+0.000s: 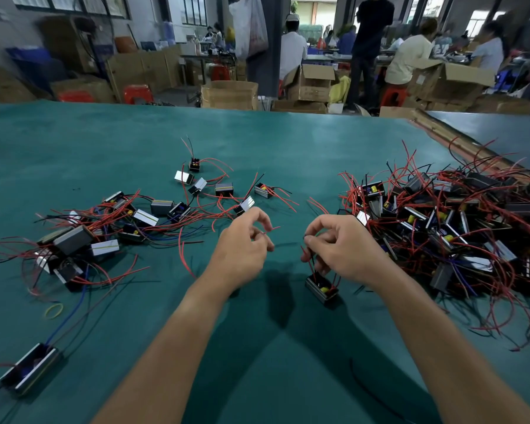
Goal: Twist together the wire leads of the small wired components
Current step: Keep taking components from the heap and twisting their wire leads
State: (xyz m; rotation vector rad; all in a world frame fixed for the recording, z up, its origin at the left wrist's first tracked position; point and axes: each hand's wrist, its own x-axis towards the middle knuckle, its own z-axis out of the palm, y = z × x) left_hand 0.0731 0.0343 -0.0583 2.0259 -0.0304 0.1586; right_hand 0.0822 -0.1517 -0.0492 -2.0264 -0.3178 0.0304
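Observation:
A small black boxed component (pixel 322 288) with a yellow part inside sits on the green table just below my right hand (pixel 338 246). My right hand pinches its red and dark wire leads (pixel 307 251) above the box. My left hand (pixel 245 241) is a short way to the left, fingers curled, pinching the end of a thin red lead (pixel 271 229). The two hands are apart, with bare table between them.
A big tangled heap of components with red wires (pixel 447 231) fills the right side. Scattered components (pixel 104 228) lie at the left and centre back. A long component (pixel 28 370) and a yellow rubber band (pixel 54 310) lie near left. People and cardboard boxes stand beyond the green table (pixel 257 362).

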